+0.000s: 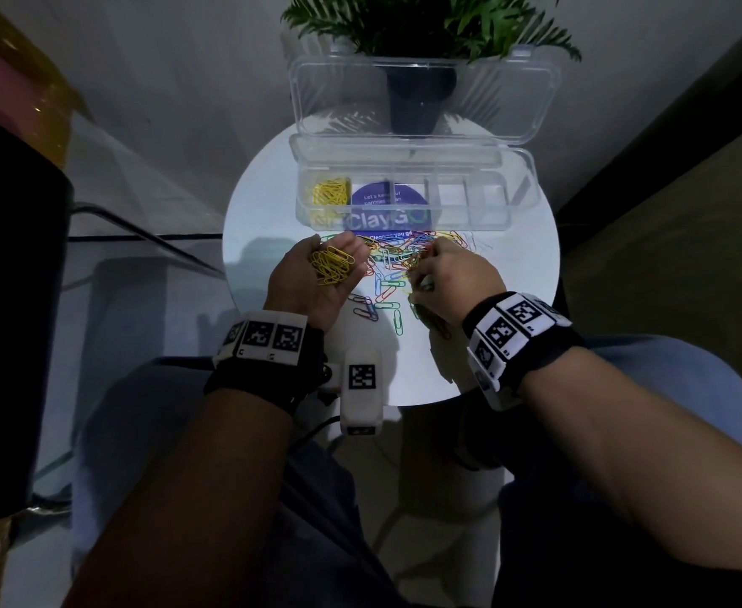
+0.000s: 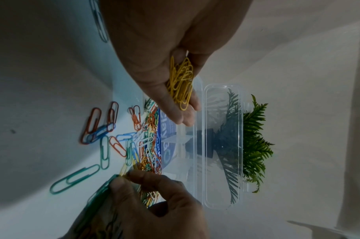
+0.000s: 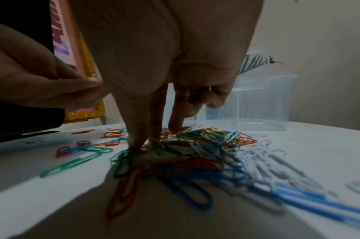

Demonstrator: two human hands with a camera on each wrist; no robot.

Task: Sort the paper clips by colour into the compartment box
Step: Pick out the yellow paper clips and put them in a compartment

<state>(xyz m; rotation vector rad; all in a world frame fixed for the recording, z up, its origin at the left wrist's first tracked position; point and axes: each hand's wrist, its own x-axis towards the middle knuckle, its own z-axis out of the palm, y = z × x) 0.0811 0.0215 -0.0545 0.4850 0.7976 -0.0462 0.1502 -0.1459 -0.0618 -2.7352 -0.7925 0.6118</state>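
Observation:
My left hand (image 1: 338, 265) lies palm up over the table's left part, a heap of yellow paper clips (image 1: 331, 267) resting in its cupped palm (image 2: 181, 80). My right hand (image 1: 421, 260) reaches down into the mixed pile of coloured clips (image 1: 397, 256), thumb and forefinger pinching a yellow clip (image 3: 154, 144) at the pile's near side. The clear compartment box (image 1: 483, 226) stands behind the pile with its lid (image 1: 518, 94) raised. Its leftmost compartment holds yellow clips (image 1: 329, 193); the other compartments look empty.
The round white table (image 1: 518, 291) carries loose clips (image 1: 397, 320) near its front. A potted fern (image 1: 421, 32) stands behind the box lid. A dark object (image 1: 9, 300) and a glass surface lie to the left. A round printed sticker (image 1: 386, 199) shows under the box.

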